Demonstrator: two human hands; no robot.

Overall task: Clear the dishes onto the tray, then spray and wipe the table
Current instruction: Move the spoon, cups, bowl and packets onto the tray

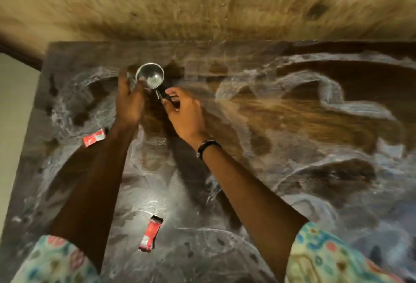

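Note:
A small shiny steel cup (150, 76) is held above the far left part of the dark patterned table (292, 170). My left hand (129, 100) grips its near rim and side. My right hand (183, 111) is just right of the cup, thumb and forefinger pinched on a small dark utensil (162, 96) that runs from below the cup; blur hides what it is. No tray, spray bottle or cloth is in view.
Two red and white sachet wrappers lie on the table: one (94, 137) left of my left forearm, one (151, 233) between my forearms near the front. A yellowish wall (202, 1) backs the table. The table's left edge drops to a pale floor (13, 125).

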